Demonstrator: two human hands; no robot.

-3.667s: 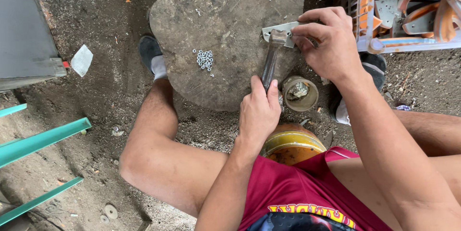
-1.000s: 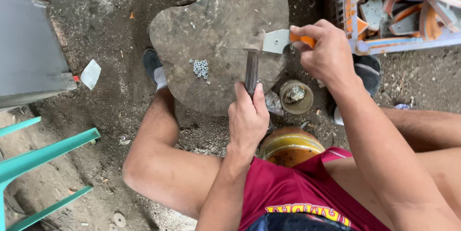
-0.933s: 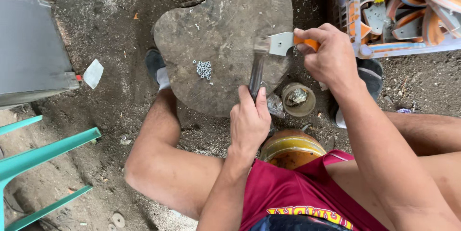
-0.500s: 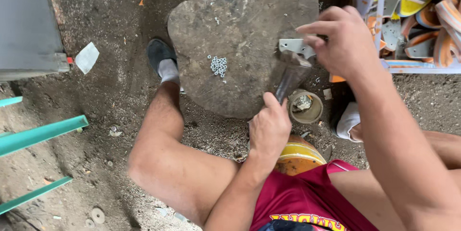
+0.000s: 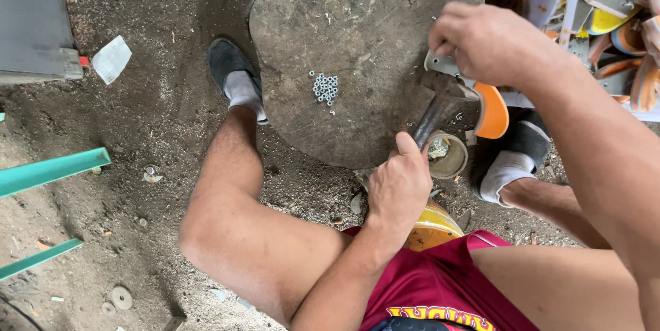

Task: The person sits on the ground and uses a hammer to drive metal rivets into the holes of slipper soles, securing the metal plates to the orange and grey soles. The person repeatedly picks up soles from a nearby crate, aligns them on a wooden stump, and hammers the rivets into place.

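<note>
My left hand [image 5: 399,183] grips the handle of a hammer [image 5: 440,101], whose head rests near the right edge of a flat stone slab [image 5: 357,21]. My right hand [image 5: 491,42] pinches a small grey metal plate [image 5: 440,64] right beside the hammer head. An orange curved piece [image 5: 491,107] hangs under that hand. Several small silver nuts [image 5: 325,87] lie in a cluster at the slab's middle, left of the hammer.
A small round tin [image 5: 447,156] with bits inside sits on the dirt below the slab's edge. A yellow stool [image 5: 430,228] is under me. My feet in dark shoes flank the slab. Teal bars [image 5: 51,169] lie left; a rack of orange parts [image 5: 619,8] stands right.
The view has shifted so the slab sits more centred and closer. My right hand with the metal plate stays at the slab's right edge. The hammer stays low by the plate.
</note>
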